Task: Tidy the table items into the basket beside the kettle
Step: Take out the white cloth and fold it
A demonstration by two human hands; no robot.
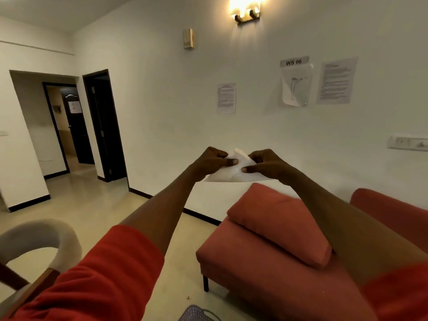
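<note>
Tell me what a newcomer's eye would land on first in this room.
First, the two outstretched arms at the centre: the left hand and right hand both pinch a folded white paper held up in the air. Next comes the orange sofa at lower right, then the glowing wall lamp at the top.

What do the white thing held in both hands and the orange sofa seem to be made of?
White sheet: probably thin paper or tissue, matte; it shows sharp folds and creases where the left hand and the right hand pinch it. Sofa: woven fabric upholstery, matte orange-red, soft rounded edges; its one visible leg looks dark, possibly metal.
</note>
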